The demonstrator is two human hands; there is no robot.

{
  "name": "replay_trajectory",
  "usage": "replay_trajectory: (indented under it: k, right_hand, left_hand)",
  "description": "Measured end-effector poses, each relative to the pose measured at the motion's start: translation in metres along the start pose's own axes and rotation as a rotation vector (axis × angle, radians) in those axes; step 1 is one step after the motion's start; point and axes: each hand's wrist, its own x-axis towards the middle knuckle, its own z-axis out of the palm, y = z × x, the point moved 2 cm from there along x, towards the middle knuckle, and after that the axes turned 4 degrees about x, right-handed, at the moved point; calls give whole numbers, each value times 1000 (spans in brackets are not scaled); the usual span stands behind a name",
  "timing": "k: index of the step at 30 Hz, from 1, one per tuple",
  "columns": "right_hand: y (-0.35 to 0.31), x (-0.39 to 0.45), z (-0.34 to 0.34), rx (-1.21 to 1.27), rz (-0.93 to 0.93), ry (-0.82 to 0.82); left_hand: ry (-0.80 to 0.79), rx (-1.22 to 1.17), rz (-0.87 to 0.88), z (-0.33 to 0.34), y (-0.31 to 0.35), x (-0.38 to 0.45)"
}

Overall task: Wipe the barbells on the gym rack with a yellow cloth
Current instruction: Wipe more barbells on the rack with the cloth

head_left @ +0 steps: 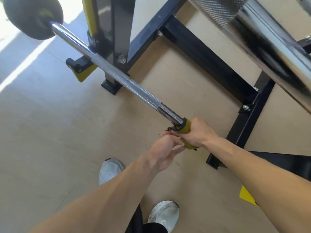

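Head view: right hand (196, 134) grips yellow cloth (184, 128) around barbell (117, 78).

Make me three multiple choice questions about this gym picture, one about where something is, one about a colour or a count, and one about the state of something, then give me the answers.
1. Where is the yellow cloth?
A. Draped over a black rack upright
B. Wrapped round the near end of the barbell
C. Lying on the floor by the shoes

2. How many white shoes show on the floor?
A. Two
B. One
C. Four

3. What is the right hand doing?
A. Hanging open at the side
B. Pressing flat on the floor
C. Gripping the cloth round the bar

Answers:
1 B, the cloth circles the bar just past its smooth chrome section.
2 A, one shoe lies under the left forearm and another sits lower, near the bottom edge.
3 C, its fingers curl round the cloth-covered bar, while the left hand touches the cloth from below.
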Motion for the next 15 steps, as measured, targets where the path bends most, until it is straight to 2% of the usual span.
replay_trajectory:
  k: [4, 15]
  right_hand:
    - [-38, 16, -1, 24, -7, -47]
    - [-142, 39, -5, -59, -7, 61]
  left_hand:
    - [29, -62, 58, -14, 35, -7]
    - [78, -10, 204, -59, 117, -33]
